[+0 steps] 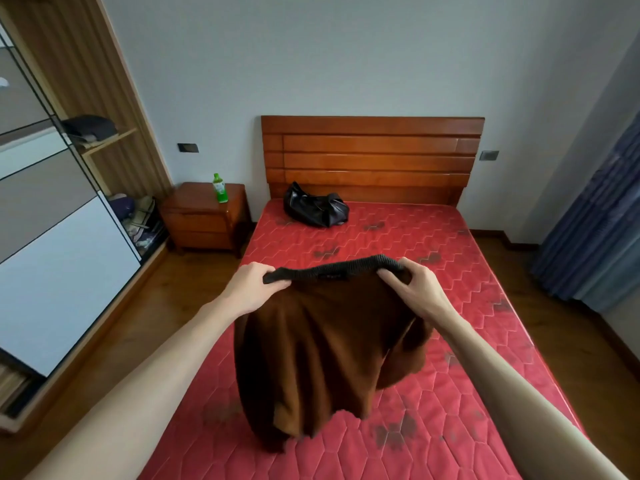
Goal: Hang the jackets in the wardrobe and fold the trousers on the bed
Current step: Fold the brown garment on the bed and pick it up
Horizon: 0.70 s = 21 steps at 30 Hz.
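Note:
A brown garment point(322, 358) with a dark ribbed band point(332, 270) along its top edge hangs over the red quilted mattress point(433, 393). My left hand point(252, 289) grips the band's left end and my right hand point(412, 289) grips its right end, stretching it between them. The cloth falls in folds, and its lower hem brushes the mattress near me. A crumpled black jacket point(315, 207) lies at the head of the bed. The wardrobe point(69, 209) stands along the left wall with its sliding door partly open.
A wooden headboard point(372, 154) backs the bed. A bedside cabinet point(204, 216) carries a green bottle point(220, 188). Folded clothes sit on the wardrobe shelves point(104, 136). Blue curtains point(595, 230) hang on the right. Wooden floor runs on both sides of the bed.

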Each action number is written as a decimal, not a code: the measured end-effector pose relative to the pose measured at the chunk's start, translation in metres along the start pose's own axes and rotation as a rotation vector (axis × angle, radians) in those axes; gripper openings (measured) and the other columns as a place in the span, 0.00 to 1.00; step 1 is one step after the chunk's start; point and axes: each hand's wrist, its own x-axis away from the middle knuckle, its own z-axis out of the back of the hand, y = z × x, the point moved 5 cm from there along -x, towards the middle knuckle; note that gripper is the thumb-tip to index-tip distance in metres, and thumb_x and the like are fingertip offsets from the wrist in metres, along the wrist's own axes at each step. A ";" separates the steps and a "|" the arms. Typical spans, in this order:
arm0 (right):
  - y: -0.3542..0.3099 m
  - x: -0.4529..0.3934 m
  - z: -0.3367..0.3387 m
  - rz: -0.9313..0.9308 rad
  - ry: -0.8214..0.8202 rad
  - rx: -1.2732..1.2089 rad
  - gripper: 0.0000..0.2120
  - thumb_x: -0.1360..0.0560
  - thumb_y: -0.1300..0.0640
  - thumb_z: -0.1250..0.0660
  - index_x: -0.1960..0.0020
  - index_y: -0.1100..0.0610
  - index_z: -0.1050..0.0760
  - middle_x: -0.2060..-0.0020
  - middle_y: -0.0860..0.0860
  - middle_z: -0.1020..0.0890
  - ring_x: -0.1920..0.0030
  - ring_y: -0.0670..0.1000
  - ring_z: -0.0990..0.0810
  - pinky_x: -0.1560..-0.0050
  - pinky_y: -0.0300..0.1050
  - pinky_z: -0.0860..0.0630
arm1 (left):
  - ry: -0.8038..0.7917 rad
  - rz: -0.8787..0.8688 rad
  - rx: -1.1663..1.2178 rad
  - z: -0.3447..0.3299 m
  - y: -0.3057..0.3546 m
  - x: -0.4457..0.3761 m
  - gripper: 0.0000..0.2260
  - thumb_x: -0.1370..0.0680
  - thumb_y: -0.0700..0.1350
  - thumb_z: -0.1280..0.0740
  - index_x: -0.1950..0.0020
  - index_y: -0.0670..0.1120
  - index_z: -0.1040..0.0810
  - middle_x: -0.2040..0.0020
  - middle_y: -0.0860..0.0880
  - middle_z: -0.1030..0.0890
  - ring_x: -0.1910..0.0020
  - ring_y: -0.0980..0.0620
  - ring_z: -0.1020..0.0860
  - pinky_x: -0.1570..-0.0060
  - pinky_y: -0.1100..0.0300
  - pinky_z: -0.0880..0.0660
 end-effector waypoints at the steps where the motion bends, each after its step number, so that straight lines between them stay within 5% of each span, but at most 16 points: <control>1: -0.004 -0.002 0.004 0.050 -0.012 0.031 0.08 0.19 0.45 0.31 0.54 0.47 0.21 0.63 0.47 0.17 0.64 0.46 0.18 0.63 0.46 0.22 | -0.013 0.012 0.017 0.002 -0.001 0.000 0.16 0.22 0.57 0.27 0.56 0.44 0.14 0.67 0.50 0.19 0.69 0.52 0.23 0.66 0.57 0.32; 4: -0.005 -0.008 0.015 0.146 -0.038 0.106 0.11 0.16 0.49 0.36 0.55 0.50 0.25 0.66 0.55 0.21 0.68 0.46 0.25 0.64 0.55 0.26 | -0.099 0.030 0.100 0.002 -0.001 0.000 0.22 0.25 0.64 0.27 0.57 0.44 0.14 0.68 0.45 0.20 0.69 0.46 0.22 0.65 0.57 0.33; 7: -0.007 -0.010 0.032 0.249 -0.041 0.159 0.05 0.16 0.57 0.36 0.51 0.54 0.26 0.63 0.52 0.20 0.63 0.43 0.22 0.63 0.44 0.27 | -0.147 0.022 0.267 0.001 0.003 0.000 0.28 0.30 0.71 0.28 0.52 0.45 0.13 0.53 0.37 0.15 0.53 0.37 0.16 0.52 0.51 0.25; 10: 0.006 -0.007 0.049 0.252 -0.074 0.212 0.08 0.19 0.63 0.34 0.44 0.53 0.20 0.54 0.46 0.16 0.53 0.42 0.18 0.55 0.37 0.23 | -0.134 0.019 0.384 0.005 0.013 0.002 0.22 0.25 0.62 0.25 0.49 0.42 0.13 0.50 0.36 0.14 0.48 0.35 0.16 0.44 0.44 0.22; 13: 0.025 -0.001 0.052 0.197 -0.108 0.319 0.12 0.22 0.68 0.33 0.45 0.53 0.20 0.55 0.44 0.17 0.54 0.42 0.18 0.56 0.36 0.25 | -0.116 0.003 0.440 0.004 0.026 0.004 0.20 0.21 0.57 0.27 0.46 0.39 0.16 0.49 0.35 0.15 0.47 0.35 0.16 0.38 0.38 0.23; 18: 0.071 0.000 0.026 -0.035 -0.088 0.632 0.05 0.23 0.68 0.37 0.51 0.60 0.31 0.55 0.56 0.20 0.56 0.61 0.20 0.60 0.53 0.25 | -0.122 -0.114 0.465 -0.012 0.070 0.011 0.12 0.18 0.52 0.30 0.49 0.44 0.15 0.54 0.46 0.13 0.54 0.47 0.14 0.48 0.52 0.20; 21: 0.091 0.003 0.019 -0.270 0.024 0.542 0.02 0.20 0.65 0.39 0.51 0.62 0.33 0.58 0.58 0.23 0.58 0.63 0.22 0.61 0.52 0.29 | -0.124 -0.163 0.459 -0.016 0.086 0.017 0.12 0.17 0.51 0.31 0.50 0.42 0.16 0.55 0.43 0.14 0.54 0.48 0.15 0.49 0.58 0.21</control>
